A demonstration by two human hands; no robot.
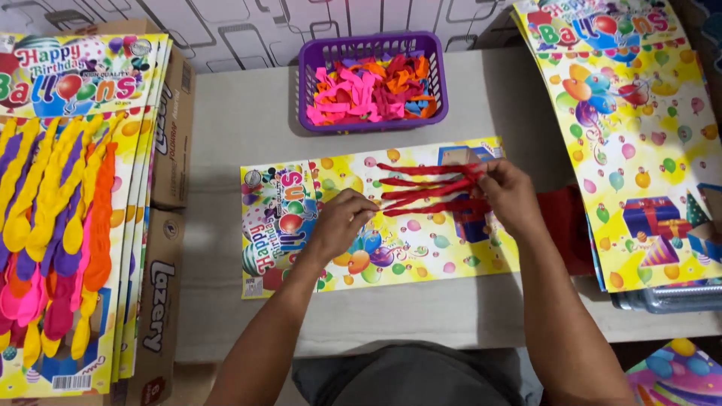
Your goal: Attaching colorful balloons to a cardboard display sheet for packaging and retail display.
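Note:
A colourful printed balloon card [421, 256] lies flat on the table in front of me. Several long red uninflated balloons [425, 188] stretch across its upper half. My right hand [511, 194] pinches their right ends near the card's right edge. My left hand [342, 222] rests on the card with its fingertips on the balloons' left ends. A purple plastic basket [308, 83] of pink, orange and red balloons stands just beyond the card.
A stack of finished cards [68, 225] with long yellow, purple, orange and pink balloons sits at left on cardboard boxes [162, 301]. A pile of blank printed cards [632, 150] lies at right. A red sheet [564, 225] lies beside the right forearm.

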